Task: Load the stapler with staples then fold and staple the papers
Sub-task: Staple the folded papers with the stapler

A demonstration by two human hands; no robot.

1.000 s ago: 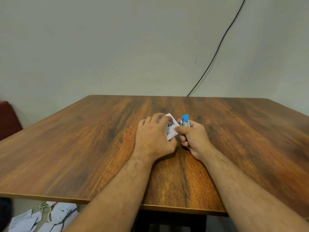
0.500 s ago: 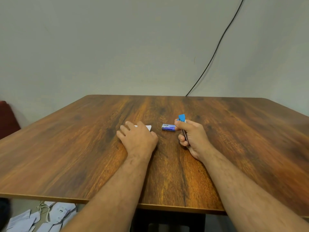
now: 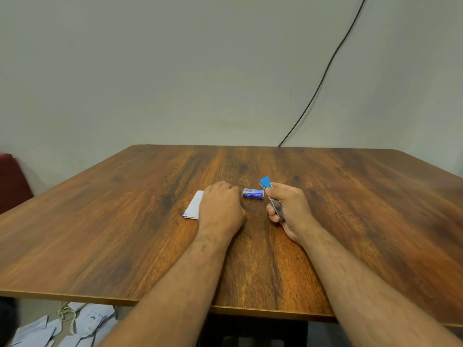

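Note:
A folded white paper (image 3: 193, 206) lies flat on the wooden table (image 3: 125, 234), its left part showing beside my left hand (image 3: 220, 209). That hand rests on the paper's right part with fingers curled down; whether it grips the paper is hidden. A small blue staple box (image 3: 253, 194) lies between my two hands, just off the left hand's fingertips. My right hand (image 3: 290, 209) is closed around a metal stapler with a blue tip (image 3: 265, 182), held off the table with the tip pointing away from me.
A black cable (image 3: 323, 81) runs down the wall to the table's far edge. Several folded papers (image 3: 62, 326) lie on the floor at the lower left, below the near table edge. A dark red seat (image 3: 12, 181) stands at the far left.
My left hand carried the paper left, away from the stapler, and laid it flat on the table. The staple box came into view. My right hand stayed put with the stapler.

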